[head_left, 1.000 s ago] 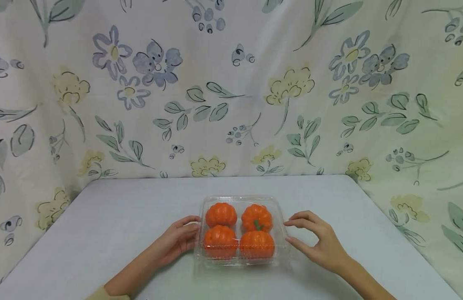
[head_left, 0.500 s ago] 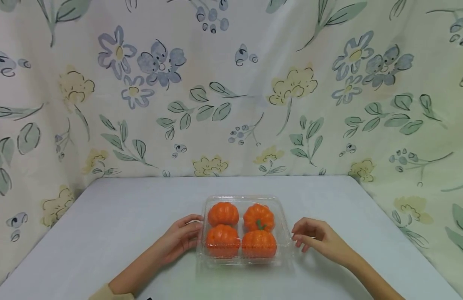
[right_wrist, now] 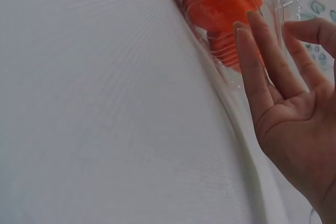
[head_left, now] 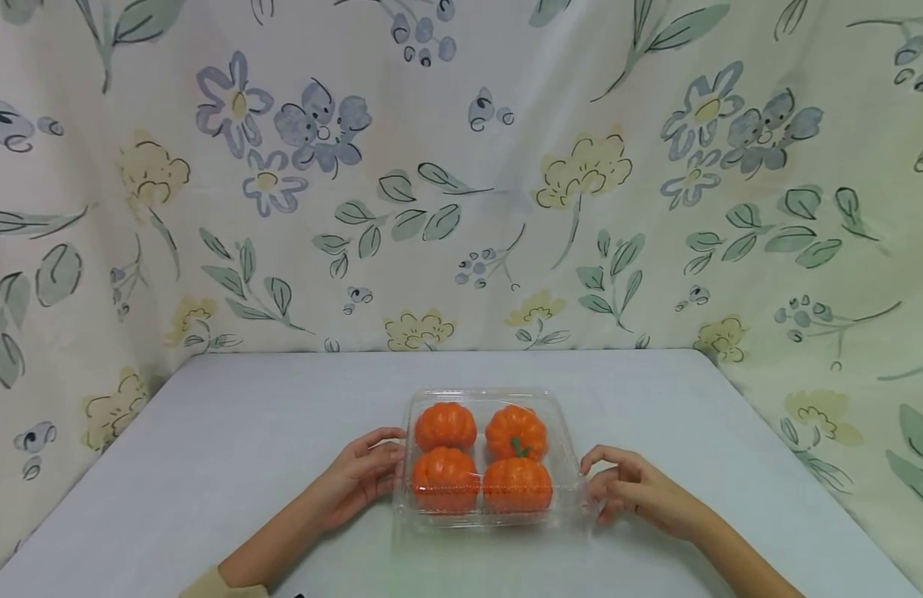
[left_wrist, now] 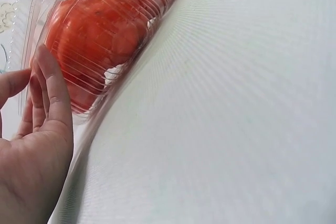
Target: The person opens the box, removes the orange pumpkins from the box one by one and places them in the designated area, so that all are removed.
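Note:
A clear plastic clamshell box [head_left: 476, 522] sits on the table in the head view, its lid down over several orange toy pumpkins [head_left: 515, 483]. One pumpkin at the back right shows a green stem. My left hand [head_left: 360, 482] rests its fingertips along the box's left side, fingers fairly straight; the left wrist view has these fingers against the ribbed plastic wall. At the right edge is my right hand [head_left: 636, 490], index finger reaching to the rim and the other fingers lower beside the wall. In the right wrist view its fingers [right_wrist: 253, 72] look extended, without a clear grip.
The white table [head_left: 282, 399] stretches out on both sides of the box and behind it. A floral curtain [head_left: 431, 249] hangs past the table's far edge and around both sides.
My right hand first drew its fingers together and slid down the box's right edge; now its index finger reaches to the rim again. My left hand and the box keep their places.

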`<state>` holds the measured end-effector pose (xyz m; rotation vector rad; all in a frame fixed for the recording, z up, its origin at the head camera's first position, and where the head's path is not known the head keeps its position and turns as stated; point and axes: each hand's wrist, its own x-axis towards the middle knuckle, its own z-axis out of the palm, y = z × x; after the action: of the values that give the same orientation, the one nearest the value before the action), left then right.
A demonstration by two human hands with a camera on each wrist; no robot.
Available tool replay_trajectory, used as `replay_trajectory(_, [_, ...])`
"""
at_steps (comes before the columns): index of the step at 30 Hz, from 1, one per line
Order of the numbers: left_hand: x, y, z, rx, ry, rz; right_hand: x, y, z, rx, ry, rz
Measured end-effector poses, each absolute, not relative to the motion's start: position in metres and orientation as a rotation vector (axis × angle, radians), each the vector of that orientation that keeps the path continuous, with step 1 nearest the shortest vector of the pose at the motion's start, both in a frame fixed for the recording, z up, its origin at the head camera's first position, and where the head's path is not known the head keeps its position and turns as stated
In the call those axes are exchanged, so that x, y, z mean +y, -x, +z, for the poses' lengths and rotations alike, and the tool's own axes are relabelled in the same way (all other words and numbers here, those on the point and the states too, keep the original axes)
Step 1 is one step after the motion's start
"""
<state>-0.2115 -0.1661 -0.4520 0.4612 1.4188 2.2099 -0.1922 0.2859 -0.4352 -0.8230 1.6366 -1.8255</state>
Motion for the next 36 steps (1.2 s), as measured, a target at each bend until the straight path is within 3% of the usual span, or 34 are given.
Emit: replay_trajectory(36, [-0.167, 0.21, -0.452, 1.433, -0.435, 2.243, 0.274, 0.186, -0.436, 1.246, 0.854, -1.806])
